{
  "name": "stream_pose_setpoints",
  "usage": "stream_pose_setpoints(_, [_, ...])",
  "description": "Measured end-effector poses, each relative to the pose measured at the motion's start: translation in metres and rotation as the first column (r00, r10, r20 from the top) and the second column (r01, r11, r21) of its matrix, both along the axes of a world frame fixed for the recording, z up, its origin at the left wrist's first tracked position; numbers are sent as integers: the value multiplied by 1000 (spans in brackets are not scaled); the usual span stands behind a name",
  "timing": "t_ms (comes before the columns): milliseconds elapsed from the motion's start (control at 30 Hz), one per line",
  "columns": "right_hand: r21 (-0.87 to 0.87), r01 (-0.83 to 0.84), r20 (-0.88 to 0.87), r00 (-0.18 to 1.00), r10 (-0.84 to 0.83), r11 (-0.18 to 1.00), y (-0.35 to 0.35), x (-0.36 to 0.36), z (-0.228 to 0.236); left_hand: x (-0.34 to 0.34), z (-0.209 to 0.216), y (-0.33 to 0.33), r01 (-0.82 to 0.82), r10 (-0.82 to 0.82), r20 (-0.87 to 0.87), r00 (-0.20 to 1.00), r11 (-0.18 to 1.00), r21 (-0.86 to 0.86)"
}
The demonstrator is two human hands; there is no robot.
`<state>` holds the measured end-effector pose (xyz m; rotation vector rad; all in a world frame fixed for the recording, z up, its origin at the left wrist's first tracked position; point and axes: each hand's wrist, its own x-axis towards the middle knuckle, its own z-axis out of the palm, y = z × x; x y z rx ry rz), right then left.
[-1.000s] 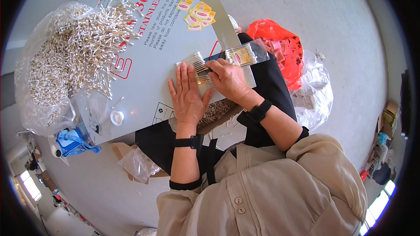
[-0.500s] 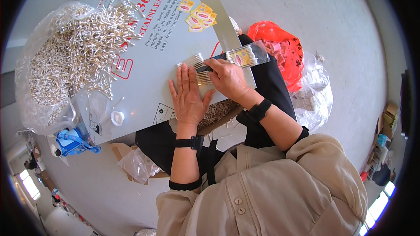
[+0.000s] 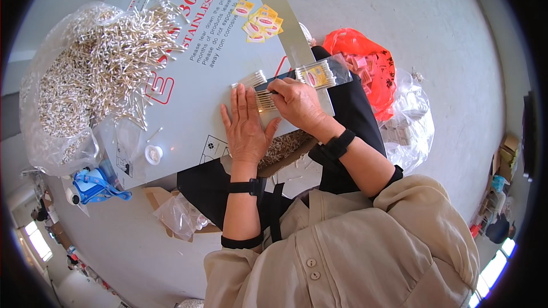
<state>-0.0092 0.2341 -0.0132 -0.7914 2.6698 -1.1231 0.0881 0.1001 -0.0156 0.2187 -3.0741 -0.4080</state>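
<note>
My left hand point(image 3: 247, 128) lies flat on the table with its fingers stretched out, the tips touching a row of cotton swabs point(image 3: 251, 78). Close to its right, my right hand point(image 3: 299, 102) is closed in a pinch; a small dark thing shows at its fingertips, too hidden to name. More swabs point(image 3: 265, 101) lie side by side between the two hands. Beyond the right knuckles is a clear plastic bag point(image 3: 341, 68) holding swabs and a yellow card point(image 3: 315, 76). A dark flat strip point(image 3: 275, 78) runs between the loose row and this bag.
A large clear bag point(image 3: 34, 97) spills a heap of swabs point(image 3: 114, 57) at left. Several yellow cards point(image 3: 264, 23) lie farther back. A white round tub point(image 3: 153, 154) and a blue bottle point(image 3: 91, 185) are front left. A red bag point(image 3: 348, 39) stands right of the table.
My right fingertips have shifted slightly, showing more of the dark strip and the swabs beside them. My left hand stays in place.
</note>
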Motion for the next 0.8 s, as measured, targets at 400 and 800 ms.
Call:
stream_pose_setpoints(400, [5, -11, 53, 999, 10, 1000, -13, -17, 7, 1, -1, 0, 2, -2, -12, 1000, 1000, 18])
stream_pose_setpoints(800, [-53, -109, -186, 978, 97, 993, -35, -61, -13, 2, -6, -1, 7, -7, -23, 1000, 1000, -6])
